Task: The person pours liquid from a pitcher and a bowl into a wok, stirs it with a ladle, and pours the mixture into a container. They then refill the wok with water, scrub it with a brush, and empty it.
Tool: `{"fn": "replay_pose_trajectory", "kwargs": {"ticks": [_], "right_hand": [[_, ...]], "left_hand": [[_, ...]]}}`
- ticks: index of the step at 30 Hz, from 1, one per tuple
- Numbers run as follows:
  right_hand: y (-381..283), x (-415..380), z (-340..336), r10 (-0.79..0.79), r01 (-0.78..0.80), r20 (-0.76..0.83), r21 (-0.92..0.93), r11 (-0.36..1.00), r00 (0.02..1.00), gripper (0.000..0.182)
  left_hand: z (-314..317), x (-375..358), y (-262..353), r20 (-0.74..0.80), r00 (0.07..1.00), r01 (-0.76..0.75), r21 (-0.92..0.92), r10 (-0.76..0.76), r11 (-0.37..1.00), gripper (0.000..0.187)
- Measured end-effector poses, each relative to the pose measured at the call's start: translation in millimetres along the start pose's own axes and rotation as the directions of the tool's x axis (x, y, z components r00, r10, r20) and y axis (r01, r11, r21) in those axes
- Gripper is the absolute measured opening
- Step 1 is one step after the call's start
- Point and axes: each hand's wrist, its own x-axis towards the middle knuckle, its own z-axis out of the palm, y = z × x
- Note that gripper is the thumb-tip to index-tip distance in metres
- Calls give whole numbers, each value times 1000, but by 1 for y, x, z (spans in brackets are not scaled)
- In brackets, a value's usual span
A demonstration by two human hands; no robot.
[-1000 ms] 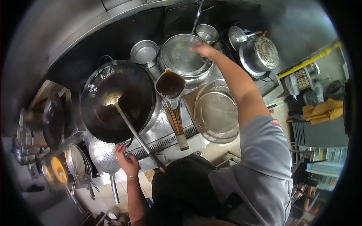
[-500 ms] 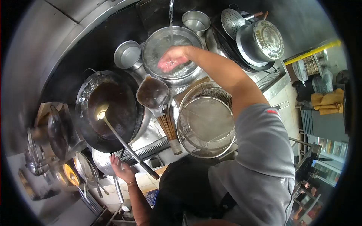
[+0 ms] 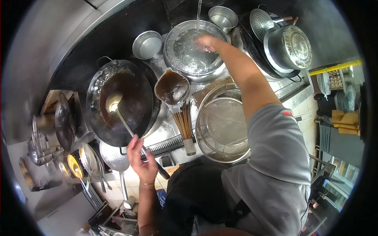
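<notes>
My right hand (image 3: 208, 42) is over a wide metal basin (image 3: 172, 63) of rippling water, beside a stream falling from above. Its fingers are a little blurred, loosely apart, with nothing visible in them. My left hand (image 3: 142, 160) is at the handle of a ladle (image 3: 128, 126), fingers spread on either side of it and not closed round it. The ladle's bowl rests in dark brown liquid inside a black wok (image 3: 92, 114). Between wok and basin stands a pitcher (image 3: 172, 87) of similar brown liquid. A bundled bamboo brush (image 3: 183, 124) lies below it.
Round wire strainers (image 3: 222, 126) sit on a pot near my body. Two small metal pots (image 3: 147, 45) flank the basin. At the right, an upturned pot (image 3: 289, 47) and a perforated ladle (image 3: 261, 24) lie on another wok. A perforated skimmer (image 3: 114, 155) hangs by the front edge.
My left hand has moved up and right to the ladle's handle. My right hand has lifted slightly and shifted in the basin, leaving the water churned. The whole view has also shifted.
</notes>
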Motion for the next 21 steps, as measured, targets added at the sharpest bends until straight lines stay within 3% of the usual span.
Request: {"fn": "replay_pose_trajectory", "kwargs": {"ticks": [2, 4, 6, 7, 9, 10, 12, 13, 14, 16, 18, 19, 21], "right_hand": [[-8, -26, 16, 48, -48, 65, 0, 999, 997, 32], [-11, -46, 27, 95, -48, 335, -148, 988, 937, 31], [-18, -75, 36, 112, -64, 294, -167, 984, 949, 28], [-28, -95, 37, 76, 33, 281, -362, 932, 957, 28], [-58, -153, 47, -11, 162, 221, -677, 718, 975, 31], [-72, -176, 53, -11, 154, 210, -680, 717, 978, 31], [-90, -211, 67, -214, 320, 277, -925, 205, 937, 34], [-82, -218, 72, -362, 311, 203, -911, 271, 910, 38], [-87, -241, 88, -369, 300, 190, -916, 268, 910, 38], [-82, -300, 132, -653, 417, -28, -749, 515, 757, 40], [-65, -338, 189, -817, 576, -151, -638, 511, 557, 39], [-60, -369, 223, -776, 614, -233, -497, 613, 586, 35], [-19, -382, 283, -731, 675, -440, -312, 669, 521, 30]], "left_hand": [[6, 2, 6, 31, 999, -30, -36, 31, 999, 45], [9, -4, -1, 29, 996, -79, -53, 81, 995, 46], [4, -10, -10, 39, 995, -87, -41, 89, 995, 46], [1, -12, -15, 39, 996, -73, -50, 75, 996, 46], [-7, -16, -23, 41, 997, -55, -80, 58, 995, 45], [-9, -16, -27, 43, 997, -60, -89, 64, 994, 45], [-15, -16, -35, 11, 998, -63, -162, 66, 985, 45], [-19, -16, -41, -3, 994, -108, -135, 108, 985, 45], [-24, -18, -43, -7, 993, -120, -145, 120, 982, 45], [-37, -26, -50, -28, 996, -93, -308, 89, 947, 44], [-55, -39, -64, -59, 981, -192, -316, 183, 929, 43], [-67, -50, -70, -55, 985, -172, -385, 164, 907, 43], [-93, -65, -83, -53, 984, -174, -472, 169, 864, 43]]}}
